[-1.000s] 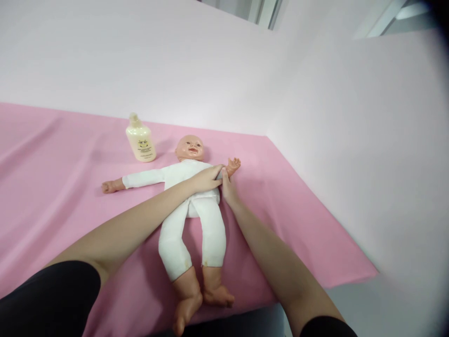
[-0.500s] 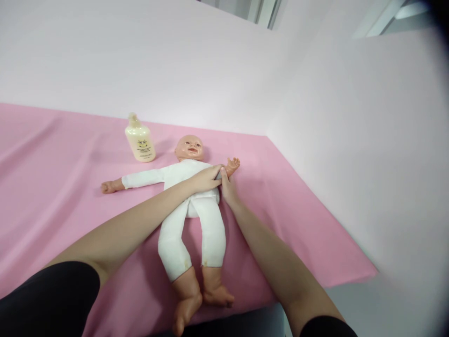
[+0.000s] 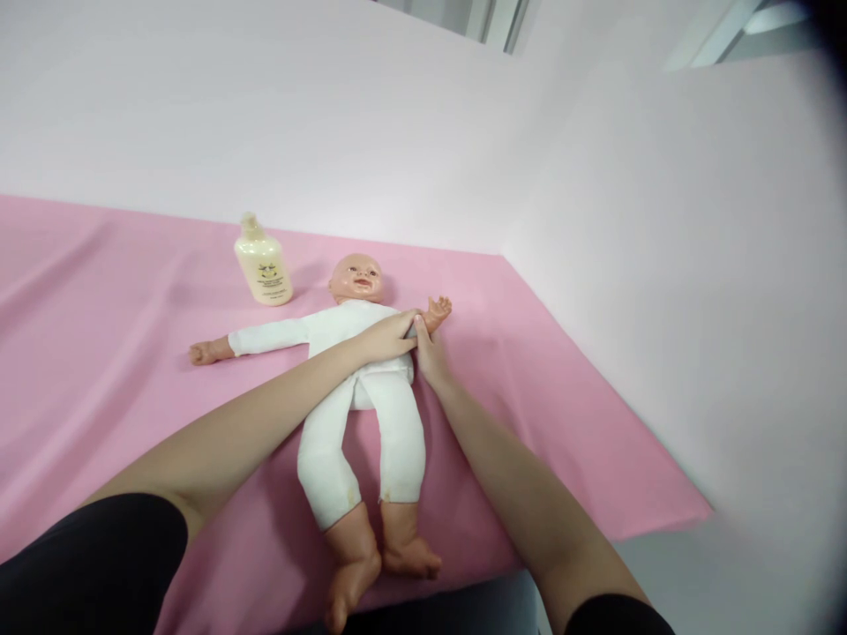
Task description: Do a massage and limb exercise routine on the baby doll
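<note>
Two bare forearms in short black sleeves reached out from the near edge over the pink cloth-covered table (image 3: pixel 569 423). Nearest lay the feet of a plastic baby doll in a white one-piece suit (image 3: pixel 361 414), flat on its back, head away, arms spread. Further in, the left hand (image 3: pixel 387 338) rested across its chest, fingers pinched on the white sleeve (image 3: pixel 411 328) at the doll's far arm. The right hand (image 3: pixel 430 357) cupped that arm from below, thumb up against the cuff. I judged the sleeve only begun: the suit covered body, legs and the other arm. Beyond the head stood a cream plastic lotion bottle (image 3: pixel 263 263), well apart, before pale walls. Nothing blocked the hands.
</note>
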The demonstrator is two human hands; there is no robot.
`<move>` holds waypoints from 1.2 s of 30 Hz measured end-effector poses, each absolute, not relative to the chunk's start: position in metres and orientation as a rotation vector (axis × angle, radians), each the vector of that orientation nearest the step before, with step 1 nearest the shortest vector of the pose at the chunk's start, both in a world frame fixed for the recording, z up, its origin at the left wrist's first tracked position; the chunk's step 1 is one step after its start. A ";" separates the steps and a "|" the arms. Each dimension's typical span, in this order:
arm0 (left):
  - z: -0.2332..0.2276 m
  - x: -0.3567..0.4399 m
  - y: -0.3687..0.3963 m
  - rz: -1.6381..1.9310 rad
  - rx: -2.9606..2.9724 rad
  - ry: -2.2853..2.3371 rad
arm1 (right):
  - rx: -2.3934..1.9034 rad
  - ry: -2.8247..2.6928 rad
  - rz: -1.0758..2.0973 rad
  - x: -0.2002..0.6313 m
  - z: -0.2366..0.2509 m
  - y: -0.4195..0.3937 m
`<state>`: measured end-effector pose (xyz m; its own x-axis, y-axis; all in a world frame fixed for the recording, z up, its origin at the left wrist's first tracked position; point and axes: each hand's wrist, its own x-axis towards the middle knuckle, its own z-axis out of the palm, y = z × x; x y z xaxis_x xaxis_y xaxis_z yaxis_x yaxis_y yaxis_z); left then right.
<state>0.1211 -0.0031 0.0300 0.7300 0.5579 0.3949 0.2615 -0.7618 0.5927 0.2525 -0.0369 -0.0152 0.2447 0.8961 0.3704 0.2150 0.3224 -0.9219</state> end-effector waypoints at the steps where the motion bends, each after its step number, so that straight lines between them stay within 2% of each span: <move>1: 0.030 0.121 -0.003 0.766 2.417 0.614 | -1.177 -1.268 0.655 0.253 -0.015 -0.037; 36: 0.031 0.122 -0.001 0.737 2.387 0.594 | -1.165 -1.252 0.672 0.251 -0.014 -0.039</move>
